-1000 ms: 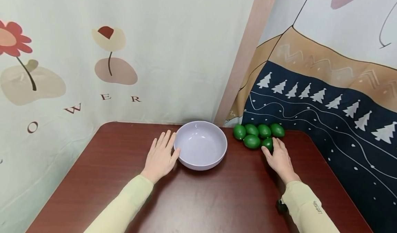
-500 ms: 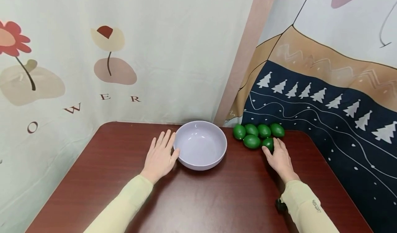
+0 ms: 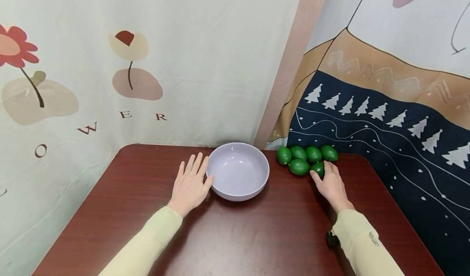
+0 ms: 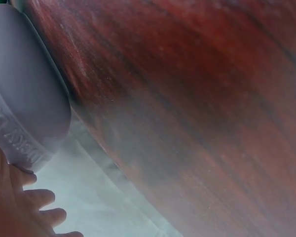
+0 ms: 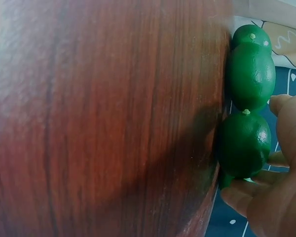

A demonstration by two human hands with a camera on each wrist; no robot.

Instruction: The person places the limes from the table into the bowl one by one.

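Note:
A pale lavender bowl (image 3: 238,172) stands upright near the table's back edge. My left hand (image 3: 189,186) lies palm down at its left side, fingers extended and thumb at the rim. In the left wrist view, raised lettering shows on the bowl's wall (image 4: 29,84) above my fingers (image 4: 39,198). Several glossy green limes (image 3: 299,167) sit in two rows to the right of the bowl. My right hand (image 3: 332,188) is at the nearest right lime (image 5: 244,145), thumb on one side and curled fingers round the other. The hand hides part of that lime.
The brown wood-grain table (image 3: 257,235) has rounded back corners. A pale printed curtain (image 3: 205,63) hangs right behind the bowl, and a dark blue cloth with white trees (image 3: 374,145) hangs behind the limes and along the right side.

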